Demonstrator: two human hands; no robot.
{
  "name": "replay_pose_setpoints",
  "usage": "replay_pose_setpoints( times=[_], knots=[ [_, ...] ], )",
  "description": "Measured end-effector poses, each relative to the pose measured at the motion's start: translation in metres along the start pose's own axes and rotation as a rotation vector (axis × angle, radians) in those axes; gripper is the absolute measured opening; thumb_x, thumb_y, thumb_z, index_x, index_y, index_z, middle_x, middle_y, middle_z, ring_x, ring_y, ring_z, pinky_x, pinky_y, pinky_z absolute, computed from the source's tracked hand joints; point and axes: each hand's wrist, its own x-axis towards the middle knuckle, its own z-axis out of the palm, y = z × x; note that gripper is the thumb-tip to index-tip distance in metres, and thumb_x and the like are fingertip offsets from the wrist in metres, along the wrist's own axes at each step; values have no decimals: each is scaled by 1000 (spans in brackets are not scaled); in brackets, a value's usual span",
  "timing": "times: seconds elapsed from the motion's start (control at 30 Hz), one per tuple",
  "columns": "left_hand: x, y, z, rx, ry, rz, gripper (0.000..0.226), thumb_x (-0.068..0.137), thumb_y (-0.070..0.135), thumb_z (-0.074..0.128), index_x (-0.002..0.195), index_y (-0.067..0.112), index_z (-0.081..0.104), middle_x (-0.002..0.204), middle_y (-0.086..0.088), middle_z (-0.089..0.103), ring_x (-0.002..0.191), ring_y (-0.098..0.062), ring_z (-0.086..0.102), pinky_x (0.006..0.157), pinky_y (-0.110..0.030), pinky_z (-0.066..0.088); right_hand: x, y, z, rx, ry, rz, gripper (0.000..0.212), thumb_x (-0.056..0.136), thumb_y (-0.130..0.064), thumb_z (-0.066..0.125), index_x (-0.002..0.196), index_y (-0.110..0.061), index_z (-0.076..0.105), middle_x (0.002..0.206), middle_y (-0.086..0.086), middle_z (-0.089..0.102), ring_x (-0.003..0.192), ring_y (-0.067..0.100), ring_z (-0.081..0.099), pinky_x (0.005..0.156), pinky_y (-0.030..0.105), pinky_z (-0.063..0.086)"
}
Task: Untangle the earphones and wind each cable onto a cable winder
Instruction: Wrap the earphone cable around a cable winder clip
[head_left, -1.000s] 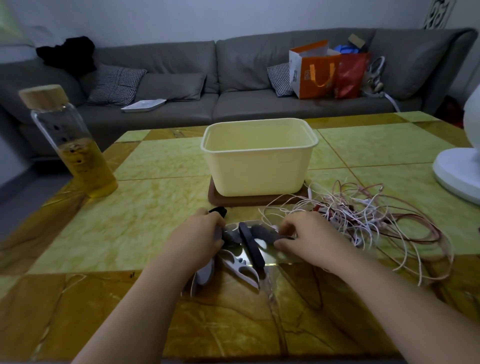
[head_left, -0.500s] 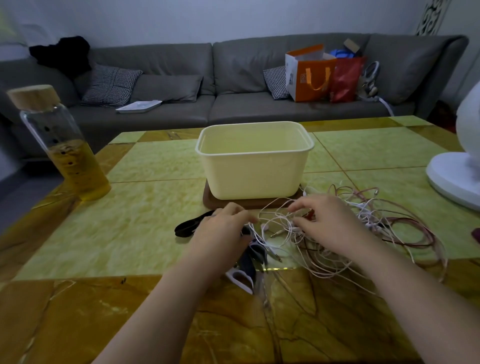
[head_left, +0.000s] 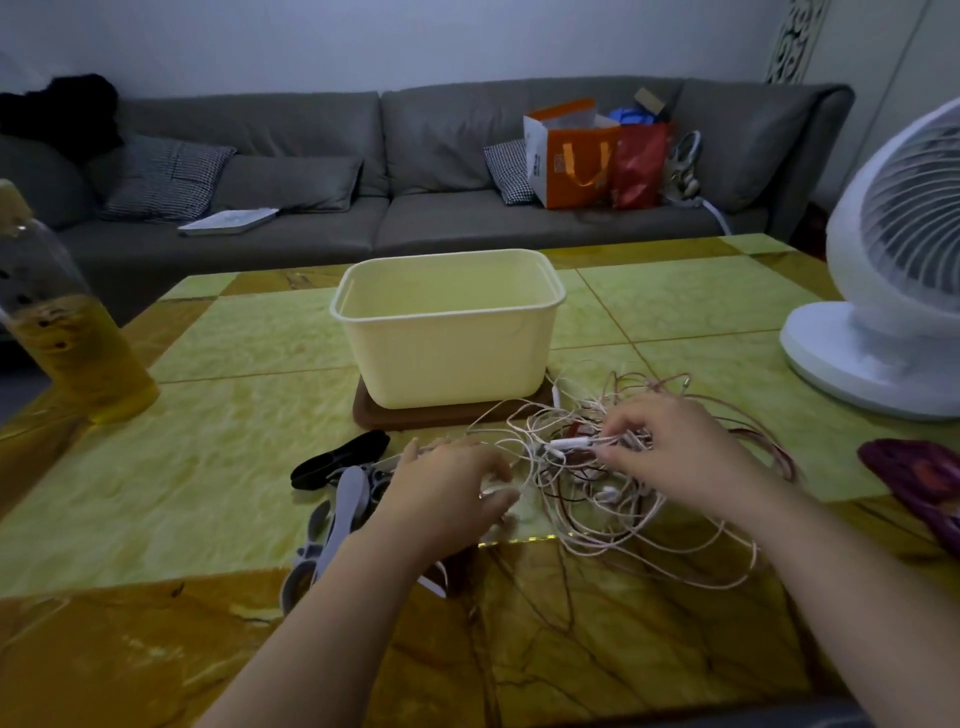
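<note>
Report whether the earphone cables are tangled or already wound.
Tangled: the earphone cables lie in one loose heap on the table, none wound on the cable winders.

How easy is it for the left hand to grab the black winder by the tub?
Probably easy. The black winder lies uncovered just left of the left hand, nothing between them. That hand grips earphone cables, so it must let go first.
</note>
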Motion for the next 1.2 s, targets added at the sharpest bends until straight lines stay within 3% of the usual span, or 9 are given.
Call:
replay_pose_setpoints(
  times=[0.13,0.27,0.4,0.53,0.6,0.73,0.87,1.03,1.2],
  knots=[
    [1,6,5,-17,-103,2,41,91,59,47,124,37,53,125,18,59,130,-11,43,118,-57,2,-6,5,-4,43,-155,32,22,74,-48,74,73,-32,60,103,-10,61,103,9,55,95,35,44],
    [5,17,9,44,-2,-21,35,93,59,43,117,37,56,119,16,60,125,-12,46,117,-58,-2,-5,5,-5,110,20,-12,14,83,-35,69,71,-29,66,95,-13,66,95,5,58,100,32,37],
    [10,23,1,-99,262,2,34,93,52,50,124,37,52,124,14,52,124,-11,44,119,-50,16,-4,-7,-14,458,119,-5,13,89,-32,60,81,-25,67,75,-4,67,55,10,49,55,24,43],
    [12,41,-11,-477,283,152,53,92,39,61,141,33,42,129,18,52,120,-1,46,107,-29,35,0,-26,-23,747,139,-23,16,96,-22,53,87,-18,65,82,-2,72,75,8,67,76,21,53],
    [15,47,-14,-597,278,160,33,93,32,61,126,29,56,112,19,63,101,8,56,90,-19,45,4,-33,-27,833,157,-64,15,96,-19,52,86,-16,63,79,-3,71,69,12,64,75,25,54],
    [19,48,-27,-844,374,29,18,100,26,48,91,32,61,84,12,66,79,-2,64,60,-9,47,10,-33,-35,761,242,-105,13,93,-21,58,80,-19,63,62,-11,59,56,4,49,58,17,45],
    [20,32,-47,-1193,557,-124,24,103,24,41,92,28,62,75,10,63,85,-9,66,82,-26,54,15,-17,-32,443,167,-6,8,84,-16,71,82,-22,66,68,-3,55,59,7,47,53,14,41],
    [14,20,-62,-1576,567,-138,23,104,14,38,96,15,59,62,4,44,58,-6,50,90,-36,53,19,6,-22,391,300,193,7,92,-20,61,88,-17,66,73,-3,63,59,11,56,47,13,38],
    [15,19,-60,-1631,553,-192,20,102,18,43,91,16,59,49,9,35,44,-4,38,75,-32,52,26,8,-19,1078,273,439,22,99,-20,48,102,-4,63,78,7,68,58,14,56,52,21,43]
  ],
)
